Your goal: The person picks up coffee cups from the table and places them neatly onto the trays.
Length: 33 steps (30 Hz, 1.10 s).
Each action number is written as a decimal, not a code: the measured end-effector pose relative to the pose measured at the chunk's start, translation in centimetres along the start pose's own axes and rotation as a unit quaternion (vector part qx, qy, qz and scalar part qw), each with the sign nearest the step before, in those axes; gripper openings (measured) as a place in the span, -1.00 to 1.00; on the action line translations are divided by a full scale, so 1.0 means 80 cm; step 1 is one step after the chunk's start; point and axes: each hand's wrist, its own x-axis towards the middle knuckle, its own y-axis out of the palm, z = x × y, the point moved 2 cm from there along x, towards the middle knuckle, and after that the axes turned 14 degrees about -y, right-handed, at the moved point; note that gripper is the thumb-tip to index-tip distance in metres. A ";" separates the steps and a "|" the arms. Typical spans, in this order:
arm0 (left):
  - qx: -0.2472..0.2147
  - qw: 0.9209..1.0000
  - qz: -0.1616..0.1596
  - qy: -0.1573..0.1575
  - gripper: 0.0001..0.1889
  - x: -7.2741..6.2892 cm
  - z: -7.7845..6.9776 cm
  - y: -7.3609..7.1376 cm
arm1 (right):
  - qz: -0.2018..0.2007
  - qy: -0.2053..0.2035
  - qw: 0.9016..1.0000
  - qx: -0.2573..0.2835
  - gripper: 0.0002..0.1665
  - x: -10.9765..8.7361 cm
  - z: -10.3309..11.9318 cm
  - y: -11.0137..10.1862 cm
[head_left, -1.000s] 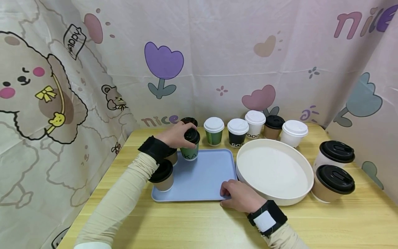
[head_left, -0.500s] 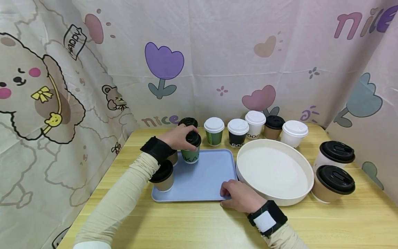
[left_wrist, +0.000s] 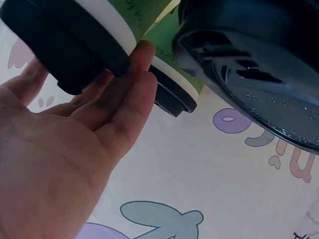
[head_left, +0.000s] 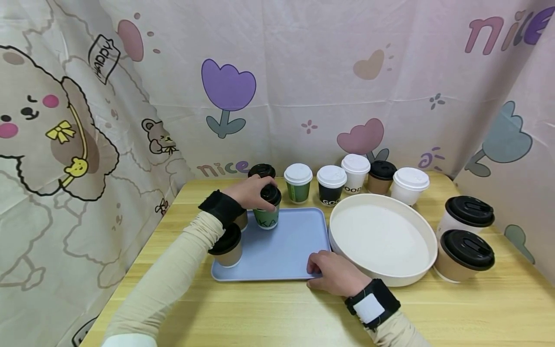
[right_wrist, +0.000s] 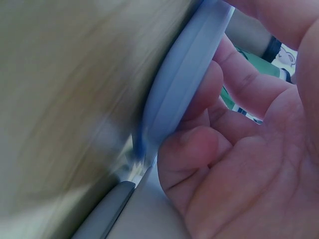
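My left hand (head_left: 253, 192) holds a green paper cup (head_left: 266, 218) by its black lid, thumb and fingers around it. The cup is upright over the back left of the blue tray (head_left: 290, 241); whether its base touches the tray is hard to tell. In the left wrist view the fingers wrap the cup's dark lid (left_wrist: 55, 45). Two brown cups with black lids stand along the tray's left side, the nearer brown cup (head_left: 230, 254) plainly visible, the other partly hidden by the wrist. My right hand (head_left: 336, 273) grips the tray's near right corner, its fingers curled at the rim (right_wrist: 184, 79).
A round cream tray (head_left: 383, 236) lies right of the blue one. Behind stand several lidded cups, including a green cup (head_left: 298, 190), a black cup (head_left: 331, 194) and a black-lidded cup (head_left: 262, 170). Two larger black-lidded cups, one brown (head_left: 455, 262), stand far right.
My left hand and the green cup have shifted slightly right and a little nearer to me. The right hand and the tray keep their place.
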 end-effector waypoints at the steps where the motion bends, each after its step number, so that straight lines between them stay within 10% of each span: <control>1: 0.001 1.000 0.000 0.001 -0.27 0.000 0.000 0.000 | 0.000 0.000 1.000 0.000 -0.71 0.000 0.000 0.000; 33: 0.001 1.000 0.006 -0.022 -0.22 0.011 0.004 0.012 | -0.004 -0.003 1.000 -0.001 -0.71 0.000 -0.001 0.000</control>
